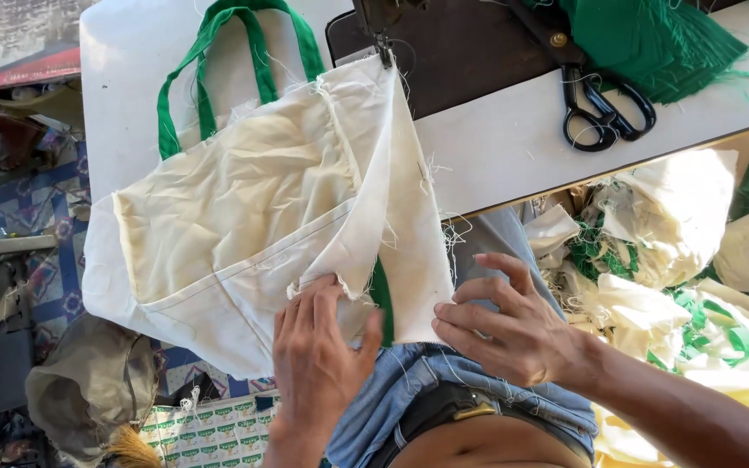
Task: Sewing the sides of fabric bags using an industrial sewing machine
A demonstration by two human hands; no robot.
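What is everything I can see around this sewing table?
cream cloth bag with green fabric handles: one, cream and green, spread over the table's near edge, one corner under the needle
white sewing table: one, white, top of view
black-handled metal scissors: one pair, black, on the table at right
stack of green fabric strips: one, green, top right of the table
heap of cream and green bags: one heap, cream and green, below the table at right
blue denim garment: one, blue, on the person's lap
left hand: fingers pinching the bag's frayed lower edge
right hand: fingers spread, touching the bag's right flap
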